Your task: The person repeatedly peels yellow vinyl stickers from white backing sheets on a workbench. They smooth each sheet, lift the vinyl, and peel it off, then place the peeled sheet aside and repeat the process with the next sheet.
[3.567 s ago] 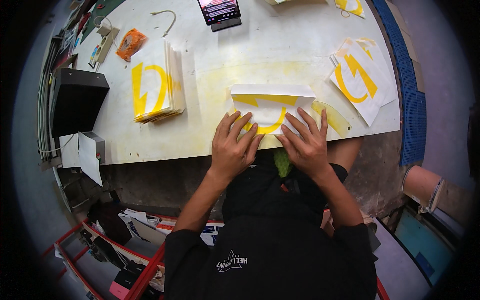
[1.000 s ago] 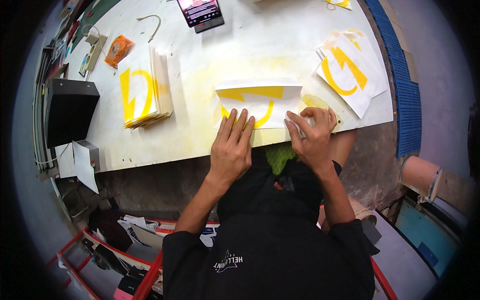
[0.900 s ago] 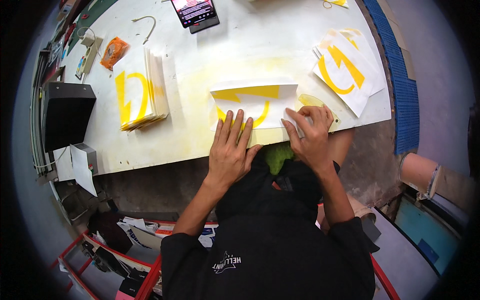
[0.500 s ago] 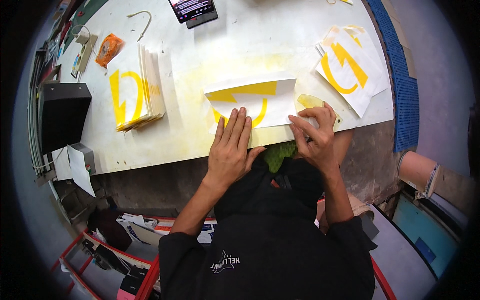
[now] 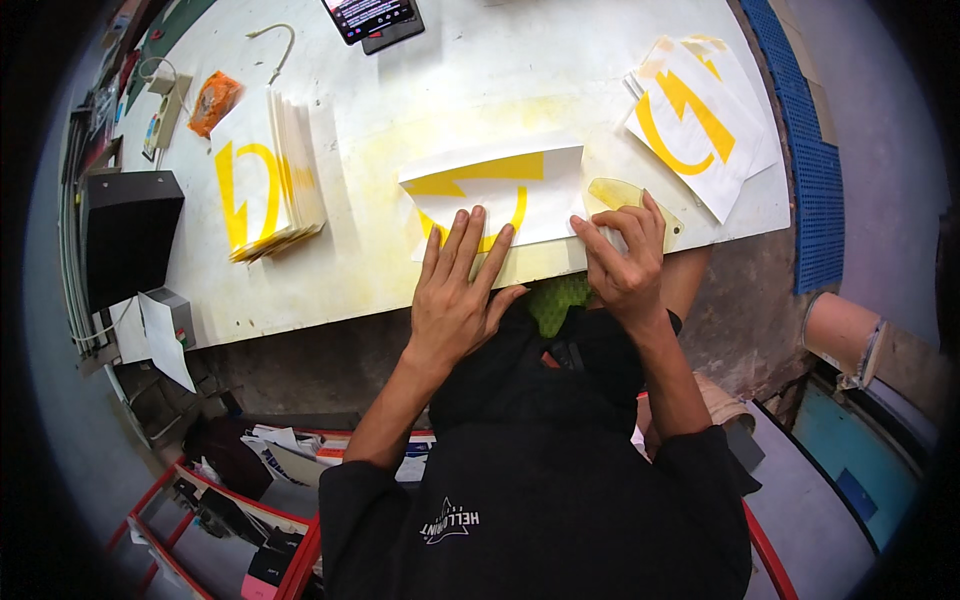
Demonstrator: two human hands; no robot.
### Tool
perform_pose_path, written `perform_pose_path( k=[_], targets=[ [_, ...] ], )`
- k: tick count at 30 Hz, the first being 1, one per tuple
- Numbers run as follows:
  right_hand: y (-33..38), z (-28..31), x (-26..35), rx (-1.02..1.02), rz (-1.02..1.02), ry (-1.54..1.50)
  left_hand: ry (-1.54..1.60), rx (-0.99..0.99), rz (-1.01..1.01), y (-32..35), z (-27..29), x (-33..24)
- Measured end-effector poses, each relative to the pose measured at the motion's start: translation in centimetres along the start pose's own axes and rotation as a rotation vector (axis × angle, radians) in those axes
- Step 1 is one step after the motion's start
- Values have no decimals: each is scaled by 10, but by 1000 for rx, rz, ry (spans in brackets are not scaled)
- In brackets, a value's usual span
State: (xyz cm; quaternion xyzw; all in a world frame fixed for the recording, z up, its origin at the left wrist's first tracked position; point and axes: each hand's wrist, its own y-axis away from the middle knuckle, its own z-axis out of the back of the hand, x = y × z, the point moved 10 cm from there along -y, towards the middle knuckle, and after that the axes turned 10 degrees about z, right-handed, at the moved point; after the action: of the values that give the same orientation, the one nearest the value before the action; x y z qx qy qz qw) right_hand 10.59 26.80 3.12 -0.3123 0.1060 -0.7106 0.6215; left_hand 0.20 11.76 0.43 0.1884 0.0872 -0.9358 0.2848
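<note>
Stack [image 5: 248, 192]: yellow-printed white papers stand left on the table [image 5: 350, 265], near an orange packet [image 5: 214, 103].
Loose papers [image 5: 690, 130]: overlap at the right.
Plastic piece [image 5: 612, 189]: yellow, translucent, partly covered by the right hand [image 5: 630, 265].
Printed sheet [image 5: 550, 190]: at the near edge, far strip creased upward.
Left hand [image 5: 450, 305]: fingers spread flat on the sheet.
Right hand: half-curled, index fingertip at the sheet's right edge; cannot tell whether it pinches.
</note>
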Motion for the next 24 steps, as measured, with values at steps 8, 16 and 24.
perform_pose_path(
  k=[8, 16, 24],
  targets=[
    [-5, -1, 8, 40, 20, 106, -11, 1, -5, 0, 1, -1],
    [-6, -8, 12, 108, 43, 191, -12, -11, -2, -1, 1, -1],
    [-5, -9, 14, 166, 7, 259, -34, -49, 19, -1, 2, -2]
  ],
)
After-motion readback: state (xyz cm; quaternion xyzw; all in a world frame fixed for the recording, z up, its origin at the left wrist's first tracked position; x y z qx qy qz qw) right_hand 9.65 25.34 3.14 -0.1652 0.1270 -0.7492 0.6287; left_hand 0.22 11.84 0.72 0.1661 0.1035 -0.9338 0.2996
